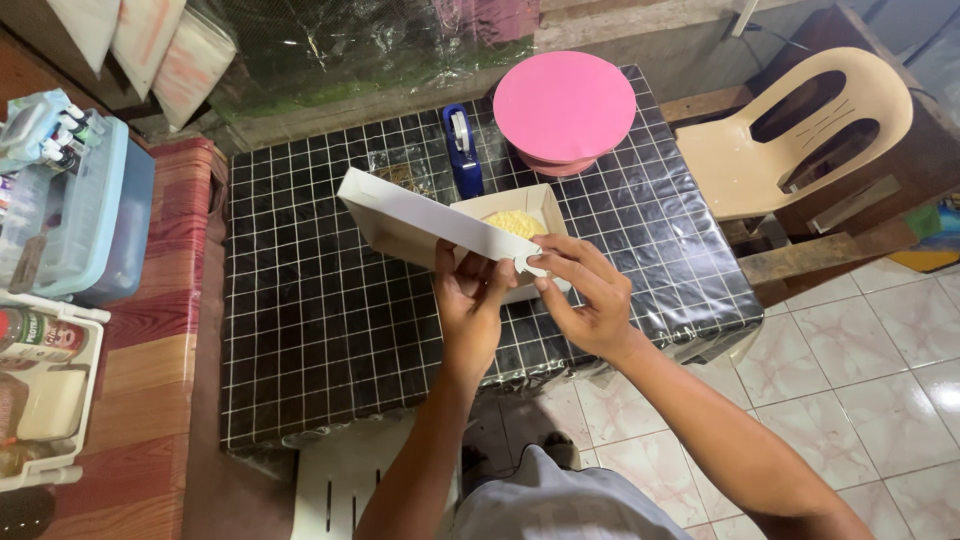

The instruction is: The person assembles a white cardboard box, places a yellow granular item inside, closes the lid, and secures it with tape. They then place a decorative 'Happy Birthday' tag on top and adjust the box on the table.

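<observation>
Both forearms rise from 6 o'clock and converge at centre. The left hand (pixel 468 300), fingers up, pinches the front edge of the raised lid (pixel 420 217) of a white box (pixel 510 235). The right hand (pixel 585 295), at the box's 5 o'clock, pinches the lid's small tab. The box sits mid-tabletop (pixel 300 310), yellow filling (pixel 516 222) visible. A pink turntable (pixel 563 105) stands at 12 o'clock, a blue tape dispenser (pixel 462 148) at 11.
</observation>
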